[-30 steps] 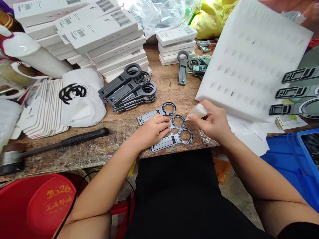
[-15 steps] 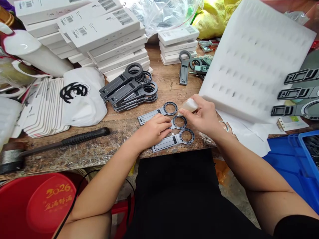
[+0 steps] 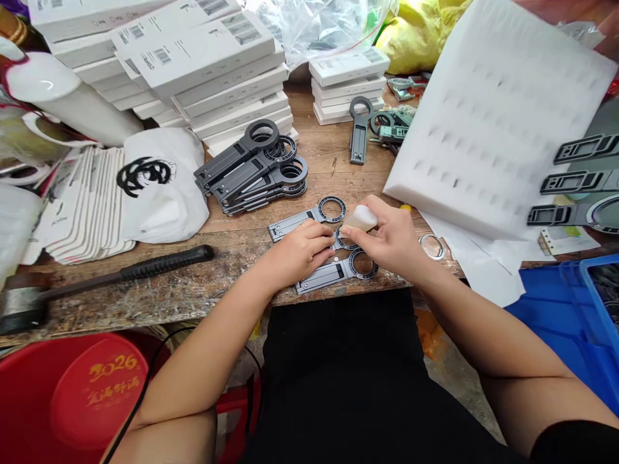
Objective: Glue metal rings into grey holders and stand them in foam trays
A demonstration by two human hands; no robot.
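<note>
A worn wooden desk [image 3: 329,158] crowded with stock: white boxes [image 3: 213,71] stacked at the back, a foam sheet [image 3: 493,122] leaning at the right, a pile of dark brackets [image 3: 254,169] left of centre, a hammer [image 3: 111,277] lying along the near edge and a white bag [image 3: 159,187] beside it. A blue bin [image 3: 565,316] sits low on the right and a red stool [image 3: 72,393] low on the left. At the near edge lie 3 grey ringed brackets in a row. The left hand [image 3: 300,251] rests flat on the middle bracket [image 3: 345,243], fingers pressed together over its arm. The right hand [image 3: 394,238] pinches a small white bottle [image 3: 358,219] between thumb and fingers, its tip tilted down to the ring of that middle bracket. The far bracket [image 3: 309,219] and the near bracket [image 3: 338,270] lie just beside it. A loose metal ring [image 3: 431,246] lies right of the right hand
</note>
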